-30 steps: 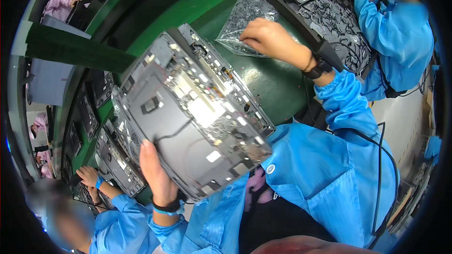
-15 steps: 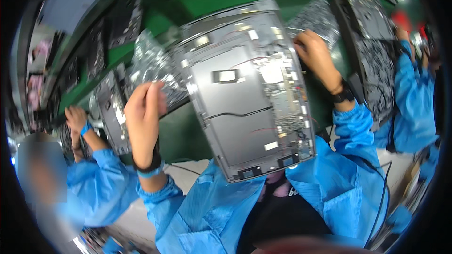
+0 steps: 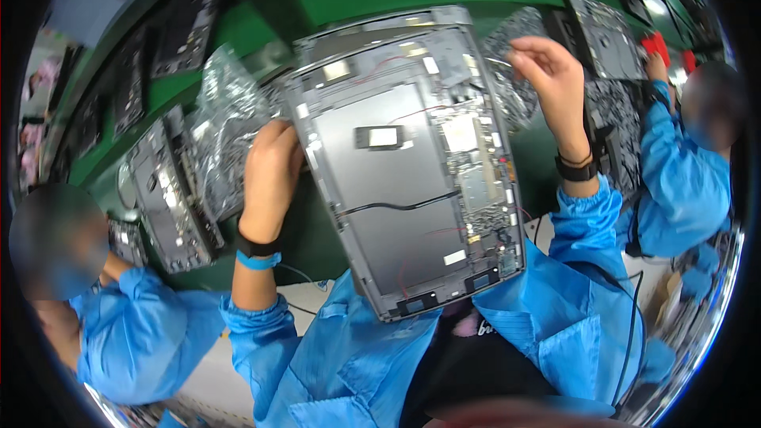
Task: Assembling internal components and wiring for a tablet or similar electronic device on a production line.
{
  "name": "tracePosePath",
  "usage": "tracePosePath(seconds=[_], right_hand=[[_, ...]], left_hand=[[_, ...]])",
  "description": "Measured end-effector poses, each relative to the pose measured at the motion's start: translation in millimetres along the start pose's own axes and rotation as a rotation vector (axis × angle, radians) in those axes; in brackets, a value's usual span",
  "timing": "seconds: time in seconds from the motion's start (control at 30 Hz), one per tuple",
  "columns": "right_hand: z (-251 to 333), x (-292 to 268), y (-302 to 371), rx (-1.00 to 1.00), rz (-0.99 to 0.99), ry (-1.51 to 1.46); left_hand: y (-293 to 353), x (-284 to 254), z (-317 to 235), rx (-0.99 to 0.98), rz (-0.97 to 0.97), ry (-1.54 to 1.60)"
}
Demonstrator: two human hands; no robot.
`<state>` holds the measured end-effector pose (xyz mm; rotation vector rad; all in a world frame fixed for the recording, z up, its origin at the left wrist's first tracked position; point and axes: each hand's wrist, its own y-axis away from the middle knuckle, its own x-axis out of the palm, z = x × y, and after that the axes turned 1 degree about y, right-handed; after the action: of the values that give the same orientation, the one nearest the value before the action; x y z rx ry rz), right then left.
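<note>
Treat laptop base (image 3: 388,226), mid-view over counter (image 3: 543,162), as probably light, stiff, fragile at circuit board (image 3: 476,182); hold by rim (image 3: 340,204). Left hand (image 3: 271,168) at 9 o'clock, curled, grip unclear; right hand (image 3: 560,83) at 2 o'clock, half-curled, contents unclear.

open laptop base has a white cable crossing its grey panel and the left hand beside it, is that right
Head view: the cable crossing the grey panel of the open laptop base is black, not white; the left hand is beside the base.
</note>
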<state>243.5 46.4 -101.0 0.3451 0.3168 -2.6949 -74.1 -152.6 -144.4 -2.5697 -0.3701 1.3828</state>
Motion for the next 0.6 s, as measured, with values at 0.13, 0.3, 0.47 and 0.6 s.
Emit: tracePosePath(seconds=[0.13, 0.3, 0.47, 0.6], right_hand=[[29, 5, -21, -0.148, 0.051, -0.162], [42, 18, -33, -0.281, 0.082, 0.125], [38, 23, -38, -0.386, 0.116, 0.135], [47, 26, -9, -0.578, 0.042, 0.569]], left_hand=[[-10, 7, -1, -0.059, 0.034, 0.013], [-22, -1, -11, -0.038, 0.048, 0.020], [-27, -5, 6, -0.040, 0.195, 0.088], [-28, 6, 15, -0.023, 0.207, 0.061]])
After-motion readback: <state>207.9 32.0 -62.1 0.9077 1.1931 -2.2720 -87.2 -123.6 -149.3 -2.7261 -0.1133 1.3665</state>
